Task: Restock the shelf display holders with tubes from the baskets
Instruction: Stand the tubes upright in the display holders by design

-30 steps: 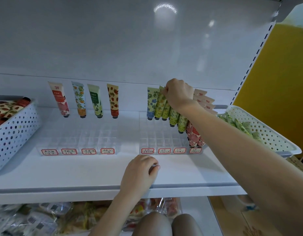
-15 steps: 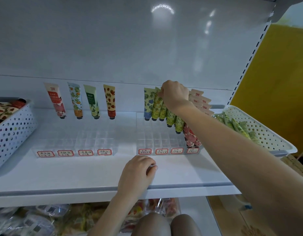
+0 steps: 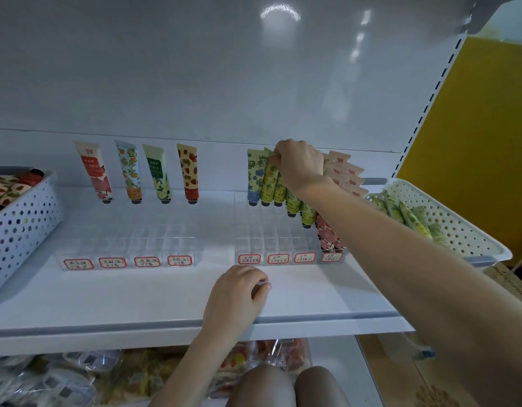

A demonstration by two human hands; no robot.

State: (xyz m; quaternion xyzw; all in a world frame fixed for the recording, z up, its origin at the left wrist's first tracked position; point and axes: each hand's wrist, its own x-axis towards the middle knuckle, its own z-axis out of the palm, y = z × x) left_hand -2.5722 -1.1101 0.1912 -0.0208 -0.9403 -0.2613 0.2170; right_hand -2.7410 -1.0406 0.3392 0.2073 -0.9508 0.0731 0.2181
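Two clear display holders stand on the white shelf (image 3: 166, 298). The left holder (image 3: 130, 248) has a single back row of tubes, such as the red-patterned tube (image 3: 94, 171). The right holder (image 3: 271, 245) holds a blue-flowered tube (image 3: 254, 177), a row of yellow-green tubes (image 3: 268, 183) and a full column of pink tubes (image 3: 330, 236). My right hand (image 3: 298, 163) pinches the top of a yellow-green tube at the holder's back. My left hand (image 3: 236, 298) rests on the shelf's front part with fingers loosely curled, holding nothing.
A white perforated basket (image 3: 459, 227) at the right holds several green tubes (image 3: 406, 212). Another white perforated basket (image 3: 22, 227) at the left holds red-patterned tubes. Packaged goods (image 3: 78, 377) lie on the lower shelf. A yellow wall (image 3: 483, 136) stands to the right.
My right hand stays on the tops of the yellow-green tubes at the back of the right holder. My left hand has not moved on the shelf.
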